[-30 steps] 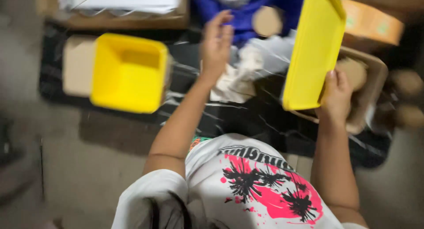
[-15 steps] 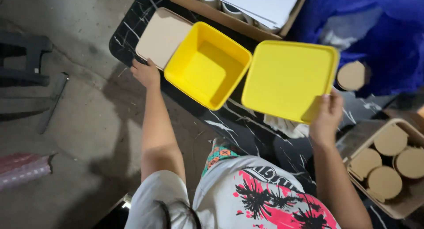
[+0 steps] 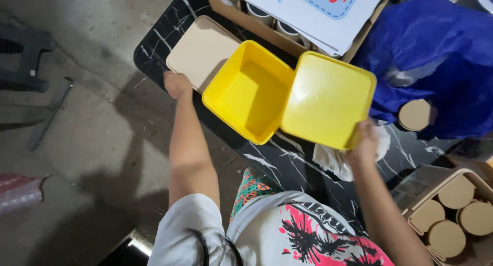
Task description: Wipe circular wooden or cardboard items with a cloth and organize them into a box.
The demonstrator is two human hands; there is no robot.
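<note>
My right hand [image 3: 363, 143] grips the near edge of a square yellow container [image 3: 327, 99], held tilted above the black marble table [image 3: 169, 27]. A second yellow container [image 3: 249, 91], open side up, sits on the table touching it on the left. My left hand [image 3: 177, 83] rests at the table's left edge, its fingers closed on the near corner of a flat beige lid [image 3: 203, 50] that lies beside the open container. A crumpled white cloth [image 3: 331, 160] lies under my right hand.
A cardboard box [image 3: 262, 24] with white jars and printed sheets stands at the back. Blue plastic wrapping [image 3: 436, 55] with a round beige lid [image 3: 415, 114] is on the right. A tray of round beige lids [image 3: 452, 214] sits at lower right. Grey concrete floor lies left.
The view has swung from the table's right side to its left. My left hand moved from the middle to the beige lid. The held yellow container has come down against the open one.
</note>
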